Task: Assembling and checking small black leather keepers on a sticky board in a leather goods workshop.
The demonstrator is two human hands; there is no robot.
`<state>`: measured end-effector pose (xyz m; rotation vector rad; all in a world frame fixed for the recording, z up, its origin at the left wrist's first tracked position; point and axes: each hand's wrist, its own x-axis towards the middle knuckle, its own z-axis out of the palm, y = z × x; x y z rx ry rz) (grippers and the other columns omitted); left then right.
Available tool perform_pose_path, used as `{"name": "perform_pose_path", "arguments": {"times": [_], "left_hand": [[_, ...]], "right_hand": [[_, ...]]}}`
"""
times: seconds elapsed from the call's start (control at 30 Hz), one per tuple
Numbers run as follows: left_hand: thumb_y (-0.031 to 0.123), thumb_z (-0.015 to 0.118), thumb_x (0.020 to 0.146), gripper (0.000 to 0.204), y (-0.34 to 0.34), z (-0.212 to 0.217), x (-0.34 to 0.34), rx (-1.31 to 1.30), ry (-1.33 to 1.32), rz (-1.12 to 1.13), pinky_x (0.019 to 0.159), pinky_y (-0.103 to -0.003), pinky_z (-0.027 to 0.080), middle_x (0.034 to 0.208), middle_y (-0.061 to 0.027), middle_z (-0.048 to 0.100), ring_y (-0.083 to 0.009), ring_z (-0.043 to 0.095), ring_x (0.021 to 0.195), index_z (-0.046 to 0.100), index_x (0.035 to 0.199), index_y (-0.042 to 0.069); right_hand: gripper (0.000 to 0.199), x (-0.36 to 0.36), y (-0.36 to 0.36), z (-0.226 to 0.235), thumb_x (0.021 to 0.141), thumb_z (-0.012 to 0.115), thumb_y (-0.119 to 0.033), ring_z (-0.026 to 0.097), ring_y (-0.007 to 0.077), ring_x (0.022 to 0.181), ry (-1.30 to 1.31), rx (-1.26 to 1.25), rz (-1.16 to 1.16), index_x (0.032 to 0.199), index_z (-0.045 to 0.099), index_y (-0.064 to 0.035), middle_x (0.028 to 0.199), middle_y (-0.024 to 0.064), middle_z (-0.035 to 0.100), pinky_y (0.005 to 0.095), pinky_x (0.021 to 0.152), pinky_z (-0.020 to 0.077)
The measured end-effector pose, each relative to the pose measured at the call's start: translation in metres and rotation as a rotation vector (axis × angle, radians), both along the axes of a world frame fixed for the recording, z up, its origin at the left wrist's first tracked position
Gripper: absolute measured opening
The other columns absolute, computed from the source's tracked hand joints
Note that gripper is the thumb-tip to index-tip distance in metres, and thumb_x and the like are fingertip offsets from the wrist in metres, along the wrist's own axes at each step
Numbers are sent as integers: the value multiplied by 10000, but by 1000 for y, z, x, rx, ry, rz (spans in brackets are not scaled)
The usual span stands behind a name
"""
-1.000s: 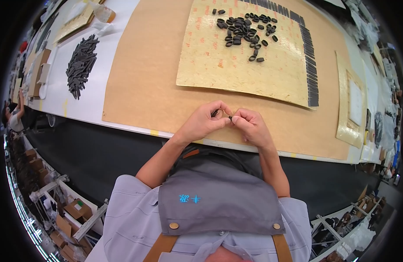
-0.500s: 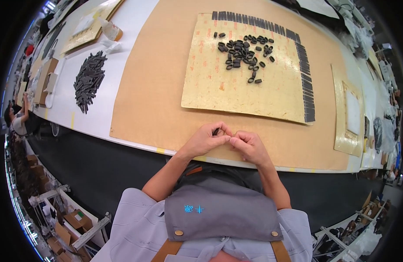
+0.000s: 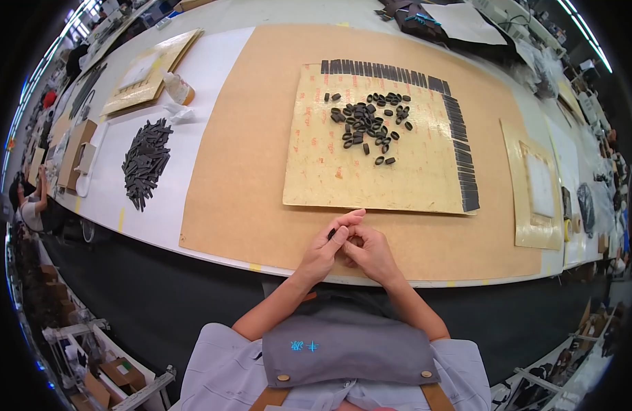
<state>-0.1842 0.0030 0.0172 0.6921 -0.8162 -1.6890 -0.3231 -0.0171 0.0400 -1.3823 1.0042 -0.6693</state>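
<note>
In front of my apron, over the near edge of the table, my two hands meet. My left hand [image 3: 321, 252] is closed, with a small black piece [image 3: 331, 233] showing between thumb and fingers. Curled against it, my right hand [image 3: 372, 255] is closed too; what its fingertips pinch is hidden. Just beyond them lies a yellow board [image 3: 398, 185] with red marks. A loose cluster of small black loops [image 3: 364, 118] sits on its middle. Flat black strips [image 3: 462, 151] line its far and right edges, side by side.
A heap of black strips [image 3: 146, 161] lies on the white tabletop to the left. Behind it are a bottle [image 3: 178, 89] with amber contents, crumpled tissue [image 3: 179, 111] and stacked yellow boards [image 3: 146, 72]. Another framed board [image 3: 531, 185] lies at right. A person [image 3: 31, 202] works far left.
My hands have drawn closer together, the fingers now overlapping instead of meeting at the tips. The view has tilted up, so the board and table appear lower.
</note>
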Motion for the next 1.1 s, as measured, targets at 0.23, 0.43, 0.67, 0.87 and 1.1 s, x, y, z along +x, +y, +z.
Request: {"name": "perform_pose_path", "arguments": {"times": [0.23,0.43,0.67,0.87,1.1], "left_hand": [[228,364,996,363,-2,2,0,80,-156,-55,1006,-336,371,1283,-157,473,-211,484,1156,433,1239,-33],[313,433,982,261,-3,6,3,278,-87,-36,430,-199,208,632,63,336,-25,272,484,493,978,59],[235,584,916,194,-2,4,-5,131,-376,54,433,-189,233,623,62,415,-19,326,495,504,921,59],[197,641,874,192,-4,9,8,270,-227,-105,411,-197,219,599,58,432,-17,319,474,508,890,59],[208,627,879,172,-9,11,18,255,-284,-200,410,-201,212,558,73,398,-13,301,466,545,871,57]], "right_hand": [[99,1,0,-9,891,563,-99,501,38,509,-204,111,-318,859,517,-17,661,5,561,188,427,400],[50,-20,-7,0,885,548,-60,517,58,525,-286,209,-263,874,522,-20,685,11,542,196,463,439],[115,-24,-5,-8,873,592,-59,612,114,645,-309,251,-233,946,583,29,781,76,624,237,586,524],[158,-36,-9,-3,855,608,-28,619,118,640,-404,352,-58,985,625,59,826,93,645,244,610,535],[152,-36,-13,-5,856,612,-51,610,110,616,-316,359,-87,964,627,55,781,82,634,238,571,521]]}}
